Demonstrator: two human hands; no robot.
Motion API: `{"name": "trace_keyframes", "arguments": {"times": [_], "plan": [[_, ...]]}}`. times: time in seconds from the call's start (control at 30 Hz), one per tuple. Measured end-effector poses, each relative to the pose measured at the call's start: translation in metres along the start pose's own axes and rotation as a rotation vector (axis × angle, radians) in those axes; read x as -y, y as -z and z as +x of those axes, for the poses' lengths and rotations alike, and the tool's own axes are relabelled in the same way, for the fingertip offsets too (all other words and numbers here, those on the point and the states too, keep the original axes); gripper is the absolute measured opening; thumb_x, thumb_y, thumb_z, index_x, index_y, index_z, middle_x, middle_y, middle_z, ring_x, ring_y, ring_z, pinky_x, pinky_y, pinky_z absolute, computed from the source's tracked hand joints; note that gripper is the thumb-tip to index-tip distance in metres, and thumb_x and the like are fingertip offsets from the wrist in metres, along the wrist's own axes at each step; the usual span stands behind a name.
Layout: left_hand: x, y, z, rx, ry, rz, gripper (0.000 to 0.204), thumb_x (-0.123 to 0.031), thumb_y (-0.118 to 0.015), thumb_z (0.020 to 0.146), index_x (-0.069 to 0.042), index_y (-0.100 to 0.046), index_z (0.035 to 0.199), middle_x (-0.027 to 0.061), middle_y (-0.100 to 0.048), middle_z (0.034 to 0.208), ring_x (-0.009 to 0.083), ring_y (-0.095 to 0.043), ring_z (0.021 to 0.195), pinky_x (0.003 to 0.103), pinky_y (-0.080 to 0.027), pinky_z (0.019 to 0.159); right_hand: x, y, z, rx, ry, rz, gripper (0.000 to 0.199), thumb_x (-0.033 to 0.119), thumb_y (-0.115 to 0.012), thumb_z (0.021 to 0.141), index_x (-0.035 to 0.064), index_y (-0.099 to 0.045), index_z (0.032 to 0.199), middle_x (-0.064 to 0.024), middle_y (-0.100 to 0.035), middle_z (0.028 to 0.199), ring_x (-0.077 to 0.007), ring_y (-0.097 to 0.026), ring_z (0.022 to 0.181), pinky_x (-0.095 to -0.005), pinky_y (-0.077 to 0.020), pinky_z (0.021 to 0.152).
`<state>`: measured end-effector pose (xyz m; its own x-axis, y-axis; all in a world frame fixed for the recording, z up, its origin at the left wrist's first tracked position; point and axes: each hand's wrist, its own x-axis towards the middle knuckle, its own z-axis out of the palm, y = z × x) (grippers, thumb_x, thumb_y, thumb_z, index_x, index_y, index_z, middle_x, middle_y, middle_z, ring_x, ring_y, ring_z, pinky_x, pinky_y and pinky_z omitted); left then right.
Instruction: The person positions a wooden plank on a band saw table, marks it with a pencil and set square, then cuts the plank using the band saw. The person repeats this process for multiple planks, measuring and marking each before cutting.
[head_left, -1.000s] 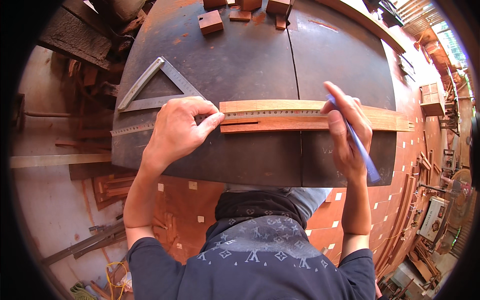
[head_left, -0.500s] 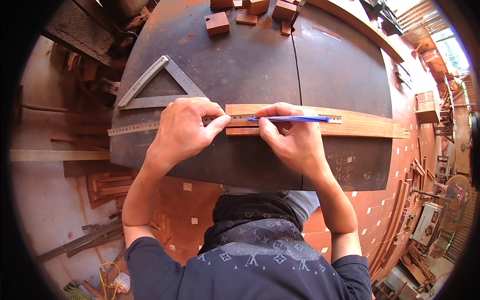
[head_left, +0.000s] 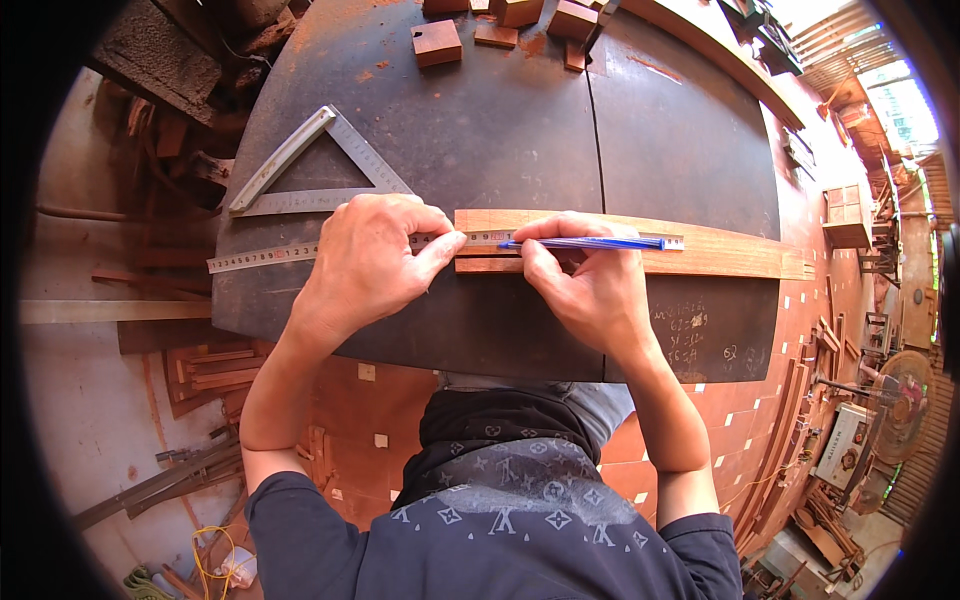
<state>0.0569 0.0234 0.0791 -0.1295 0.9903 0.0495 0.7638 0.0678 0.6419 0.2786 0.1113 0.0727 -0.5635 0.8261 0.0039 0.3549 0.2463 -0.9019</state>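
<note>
My left hand [head_left: 375, 262] pinches a steel ruler [head_left: 262, 259] between thumb and fingertips, near the left end of a reddish wooden strip [head_left: 715, 248]. The ruler runs left past my hand over the dark tabletop, and its right part lies along the strip. In my right hand [head_left: 590, 275] is a blue pen [head_left: 625, 243], held almost level with its tip pointing left at the ruler's markings. A second wooden piece [head_left: 490, 265] shows along the strip's near side. Beyond my left hand a metal triangle square [head_left: 365, 150] rests flat.
The dark worktable [head_left: 480, 330] has a seam across it and chalk-like writing at its near right. Several small wooden blocks [head_left: 437, 43] sit at the far edge, with sawdust around them. Timber offcuts [head_left: 215, 368] lie at the left; a fan [head_left: 900, 395] stands at the far right.
Both hands keep their grips, the pen tip staying by the ruler. The whole view has shifted very slightly; little else differs.
</note>
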Motion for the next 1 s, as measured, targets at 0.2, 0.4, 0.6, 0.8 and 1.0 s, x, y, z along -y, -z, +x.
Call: {"name": "trace_keyframes", "arguments": {"times": [0.2, 0.4, 0.6, 0.8, 1.0], "plan": [[0.000, 0.000, 0.000, 0.001, 0.006, 0.002, 0.018, -0.017, -0.079, 0.091, 0.000, -0.081, 0.092, 0.0159, -0.077, 0.085, 0.0323, -0.075, 0.078, 0.039, -0.055, 0.071, -0.003, 0.000, 0.001, 0.008, 0.011, 0.021, 0.015, 0.012, -0.074, 0.092, 0.0004, -0.080, 0.100, -0.0088, -0.073, 0.074, -0.0114, -0.064, 0.061, -0.0294, -0.0522, 0.059], [-0.001, 0.001, 0.000, 0.003, 0.017, 0.011, 0.018, -0.018, -0.079, 0.091, 0.000, -0.081, 0.092, 0.0158, -0.077, 0.085, 0.0323, -0.074, 0.076, 0.039, -0.055, 0.070, -0.004, -0.001, 0.000, -0.007, 0.013, 0.039, 0.014, 0.012, -0.075, 0.091, 0.0004, -0.079, 0.097, -0.0083, -0.072, 0.072, -0.0118, -0.063, 0.060, -0.0290, -0.0522, 0.059], [0.004, -0.001, -0.001, -0.007, -0.020, -0.021, 0.019, -0.018, -0.078, 0.092, 0.001, -0.080, 0.092, 0.0158, -0.075, 0.084, 0.0308, -0.072, 0.072, 0.039, -0.053, 0.067, -0.005, 0.022, -0.009, -0.021, 0.074, 0.228, 0.013, 0.009, -0.073, 0.095, 0.0004, -0.079, 0.103, -0.0085, -0.077, 0.088, -0.0111, -0.069, 0.075, -0.0279, -0.0546, 0.066], [0.000, 0.027, -0.021, -0.098, 0.073, -0.169, 0.009, -0.006, -0.070, 0.097, 0.003, -0.071, 0.096, 0.0043, -0.065, 0.073, 0.0082, -0.055, 0.066, 0.029, -0.045, 0.062, -0.114, 0.221, -0.026, -0.969, 0.130, -0.483, 0.034, 0.022, -0.057, 0.112, -0.0014, -0.070, 0.133, -0.0188, -0.080, 0.116, -0.0311, -0.078, 0.108, -0.0418, -0.0600, 0.095], [-0.011, 0.045, -0.014, -0.034, 0.095, -0.122, 0.009, -0.006, -0.070, 0.096, 0.003, -0.071, 0.095, 0.0064, -0.065, 0.073, 0.0125, -0.057, 0.064, 0.030, -0.048, 0.063, -0.287, 0.399, -0.062, -0.962, -0.312, -0.849, 0.073, 0.053, -0.077, 0.099, -0.0079, -0.066, 0.137, -0.0171, -0.078, 0.113, -0.0238, -0.073, 0.102, -0.0370, -0.0560, 0.093]]}}
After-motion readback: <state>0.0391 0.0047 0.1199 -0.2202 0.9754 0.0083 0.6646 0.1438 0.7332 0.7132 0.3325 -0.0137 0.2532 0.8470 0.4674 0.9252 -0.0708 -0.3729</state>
